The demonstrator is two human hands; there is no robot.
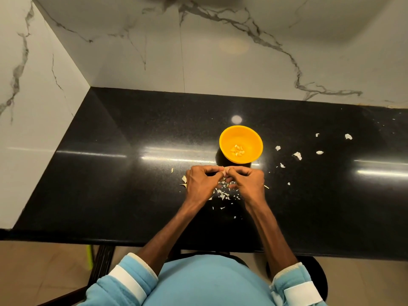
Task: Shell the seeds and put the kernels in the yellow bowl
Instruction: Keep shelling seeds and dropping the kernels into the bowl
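A single pale seed (225, 171) sits pinched between the fingertips of both hands, which meet just in front of the near rim of the yellow bowl (254, 138). The left hand (199, 184) is curled closed with its thumb and forefinger gripping one side of the seed, and the right hand (248, 184) is curled the same way, gripping the other side; the seed itself is mostly hidden, so whether its shell has already split cannot be told. The step in hand looks like cracking the shell apart. To do it well, the person would likely want to press the nails into the seam at the seed's edge and peel outward gently, keeping the pinch light enough that the kernel comes free whole rather than crushed, and working close above the bowl so the kernel has only a short way to travel. Directly below and behind the hands lies a scatter of shell fragments (223, 194) on the black countertop (110, 173), with more pale husk pieces (297, 155) spread well off to the right of the right hand. Just beyond the fingertips, the bowl holds a small cluster of kernels (237, 150) at its bottom, covering only a little of the floor, so much of the bowl remains unfilled.
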